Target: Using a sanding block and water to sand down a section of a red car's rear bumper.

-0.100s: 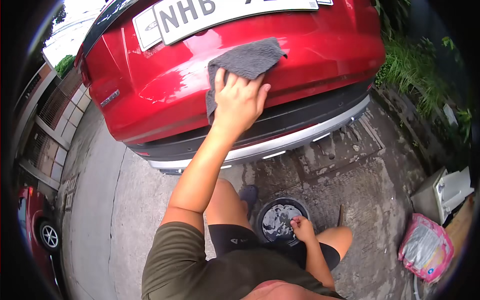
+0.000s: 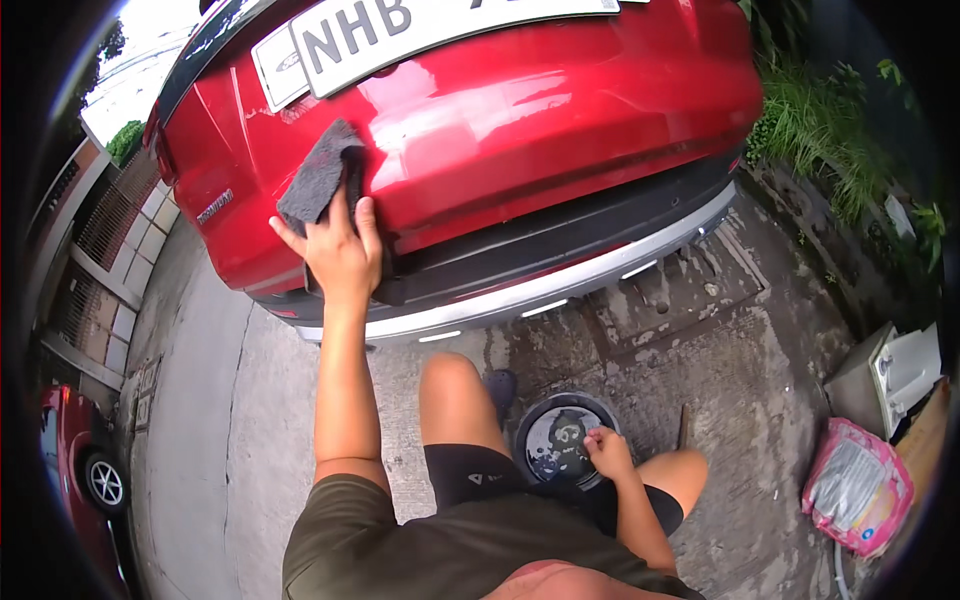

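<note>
My left hand (image 2: 343,248) presses a dark grey cloth (image 2: 322,178) against the lower left part of a red car's tailgate (image 2: 450,170). Its thumb and little finger spread out past the cloth, and the middle fingers bear on it. The cloth is bunched and folded, with one part hanging beside the fingers toward the black bumper (image 2: 520,240). Down between my knees, my right hand (image 2: 608,455) is closed at the right side of a dark bucket (image 2: 525,415) of sudsy water. What those fingers pinch, if anything, is too small to make out.
A white licence plate (image 2: 420,40) sits above the cloth. To the right lie a pink plastic bag (image 2: 858,485) and a whitish box-like container (image 2: 880,380), with grass (image 2: 825,130) beyond. Another red car (image 2: 75,465) stands at the far left on the concrete (image 2: 190,400).
My left hand has slid the cloth leftward and a little down across the tailgate, and the cloth has folded narrower. My right hand stays at the bucket.
</note>
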A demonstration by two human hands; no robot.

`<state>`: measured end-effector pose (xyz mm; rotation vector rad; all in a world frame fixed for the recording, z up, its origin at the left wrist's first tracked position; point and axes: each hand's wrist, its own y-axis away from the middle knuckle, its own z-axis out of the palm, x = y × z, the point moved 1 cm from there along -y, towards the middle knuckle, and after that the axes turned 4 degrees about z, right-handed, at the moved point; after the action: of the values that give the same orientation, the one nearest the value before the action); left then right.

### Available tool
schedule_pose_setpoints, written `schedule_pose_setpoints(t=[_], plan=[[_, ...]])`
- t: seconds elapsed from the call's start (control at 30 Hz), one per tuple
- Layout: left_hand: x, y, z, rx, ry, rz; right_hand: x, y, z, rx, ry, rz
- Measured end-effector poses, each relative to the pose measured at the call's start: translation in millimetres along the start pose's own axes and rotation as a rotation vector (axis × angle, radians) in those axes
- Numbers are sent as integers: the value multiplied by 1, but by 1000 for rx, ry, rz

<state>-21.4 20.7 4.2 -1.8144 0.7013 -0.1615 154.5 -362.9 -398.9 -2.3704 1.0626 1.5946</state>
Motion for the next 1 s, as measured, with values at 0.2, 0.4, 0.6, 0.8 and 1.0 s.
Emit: schedule_pose_setpoints(t=[0.2,0.4,0.6,0.8,1.0], plan=[[-65,14,5,270,230,-535,1,-11,7,-105,101,-97],[120,-34,23,173,260,54,4,-14,31,-177,64,-86],[194,-45,57,164,362,843,-27,-3,48,-392,89,-253],[-12,14,13,6,101,967,-22,-2,43,-389,-15,-224],[-107,74,-121,-199,212,182,-49,5,31,-349,53,-256]])
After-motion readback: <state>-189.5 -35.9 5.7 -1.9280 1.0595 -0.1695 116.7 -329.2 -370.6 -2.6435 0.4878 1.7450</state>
